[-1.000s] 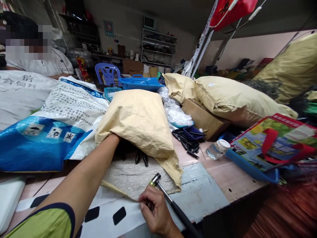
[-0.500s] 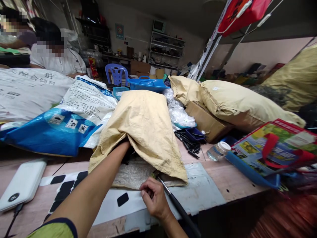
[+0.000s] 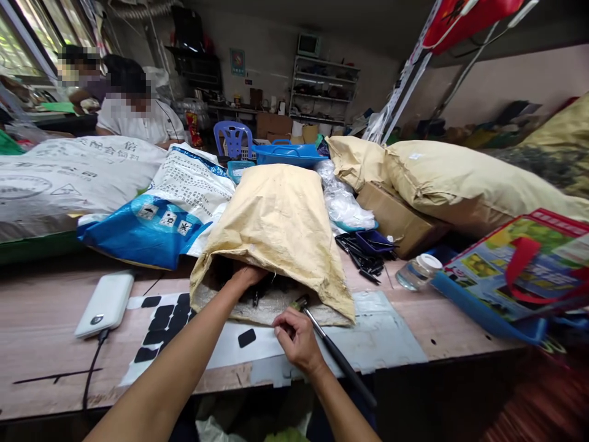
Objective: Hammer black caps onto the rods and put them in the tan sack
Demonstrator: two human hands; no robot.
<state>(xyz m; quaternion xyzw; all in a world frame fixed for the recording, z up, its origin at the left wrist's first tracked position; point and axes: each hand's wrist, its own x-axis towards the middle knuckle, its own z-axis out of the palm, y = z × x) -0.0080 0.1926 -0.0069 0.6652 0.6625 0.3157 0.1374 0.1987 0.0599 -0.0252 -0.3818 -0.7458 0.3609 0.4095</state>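
Note:
A tan woven sack (image 3: 285, 221) lies on the table with its mouth towards me. My left hand (image 3: 251, 276) reaches into that mouth; its fingers are hidden inside, among dark contents too dim to make out. Just outside the sack's lower lip, my right hand (image 3: 298, 337) is closed, fingers curled in against the thumb. Whatever it may hold is hidden. Right beside it lies a hammer (image 3: 338, 356), its head at the sack's mouth and its black handle pointing towards me. Black rounded pads (image 3: 166, 317) stick to a white sheet (image 3: 221, 350) under the sack.
At left are a white power bank (image 3: 105, 305) with a cable and a blue-white printed sack (image 3: 170, 209). On the right stand a lidded jar (image 3: 418, 272), black pen-like parts (image 3: 363, 256), a cardboard box (image 3: 400, 221) and a blue tray (image 3: 488, 307). People sit at back left.
My left hand has come back slightly, so its back now shows at the sack's mouth, which gapes wider. The view has shifted left. My right hand stays by the hammer.

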